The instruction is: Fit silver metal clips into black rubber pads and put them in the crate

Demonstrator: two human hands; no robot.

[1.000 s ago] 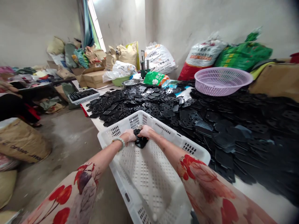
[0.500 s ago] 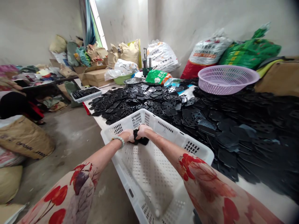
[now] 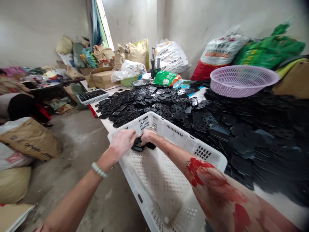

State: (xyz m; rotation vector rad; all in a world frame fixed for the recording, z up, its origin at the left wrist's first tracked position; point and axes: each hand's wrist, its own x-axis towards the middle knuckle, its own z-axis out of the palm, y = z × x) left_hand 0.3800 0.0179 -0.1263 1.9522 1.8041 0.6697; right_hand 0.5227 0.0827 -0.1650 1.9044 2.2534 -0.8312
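Note:
A white perforated plastic crate (image 3: 205, 151) stands at the table's near edge. Both my hands reach into its far left corner. My right hand (image 3: 147, 136) is closed on a small stack of black flat perforated pieces (image 3: 140, 144) resting against the crate floor. My left hand (image 3: 122, 143) has come up off the stack and hovers just left of it over the crate rim, fingers curled, a pale bead bracelet on the wrist. What the left fingers hold, if anything, is hidden.
A large heap of black flat pieces (image 3: 217, 119) covers the table beyond the crate. A pink round basket (image 3: 242, 80) sits on the heap at the right. Sacks and bags line the wall. A small white tray (image 3: 93, 96) of black pieces and a seated person (image 3: 16, 103) are at the left.
The stack has gone lower into the crate's corner. My left hand has drawn back and up from it while my right hand stays on it. The view has shifted slightly.

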